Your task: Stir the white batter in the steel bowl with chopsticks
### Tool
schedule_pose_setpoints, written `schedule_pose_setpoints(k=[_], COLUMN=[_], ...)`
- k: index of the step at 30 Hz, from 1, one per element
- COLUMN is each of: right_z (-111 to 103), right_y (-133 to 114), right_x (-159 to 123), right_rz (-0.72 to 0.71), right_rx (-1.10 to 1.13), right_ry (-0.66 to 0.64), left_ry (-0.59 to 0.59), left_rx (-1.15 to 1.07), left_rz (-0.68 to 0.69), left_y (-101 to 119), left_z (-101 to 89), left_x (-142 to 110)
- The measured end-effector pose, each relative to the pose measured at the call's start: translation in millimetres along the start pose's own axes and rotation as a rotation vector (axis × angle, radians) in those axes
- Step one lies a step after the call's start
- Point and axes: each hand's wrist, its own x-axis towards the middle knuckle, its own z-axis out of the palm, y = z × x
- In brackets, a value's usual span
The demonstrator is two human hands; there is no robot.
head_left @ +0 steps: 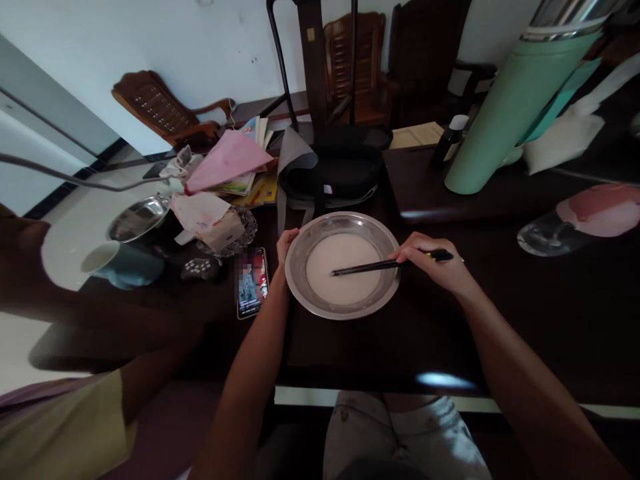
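A round metal bowl [343, 311] stands on the dark table, holding a milky white liquid [345, 257]. My left hand [286, 245] grips the bowl's left rim, with its fingers partly hidden behind the wall. In my right hand [430, 259] are black chopsticks [370, 267], held over the bowl's right rim. Their tips reach the liquid near the middle of the bowl. Left of my left forearm lies a phone [253, 283] with its screen lit.
Another person's arm [100, 300] rests at the left, by a blue-grey mug [123, 263], a game controller [201, 269] and a metal basin [140, 219]. A black bag [345, 170] sits behind the bowl. Rightward stand a green thermos [515, 113] and a clear bottle [543, 233].
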Motion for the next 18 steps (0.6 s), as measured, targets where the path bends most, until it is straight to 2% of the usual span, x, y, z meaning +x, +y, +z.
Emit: schedule_pose_setpoints(k=[5,10,15,18], right_z=[-3.1,0.1,-2.9,-1.5], right_y=[-0.4,-1.9,-0.5,0.2], right_x=[-0.6,0.5,0.3,-0.4], right_rz=[0.056,0.012,0.039,0.048], right_rx=[0.048,-0.010,0.013,0.067], right_ry=[0.140,-0.022,0.141,0.087], left_ry=[0.025,0.045,0.023,0.023], left_rx=[0.025,0.073,0.060,0.053], left_rz=[0.011,0.021,0.038,0.051], left_y=[0.3,1.7,0.8,0.1], left_z=[-1.1,-11.8,-12.4,-8.9], left_x=[1.0,9.8,11.0,8.5])
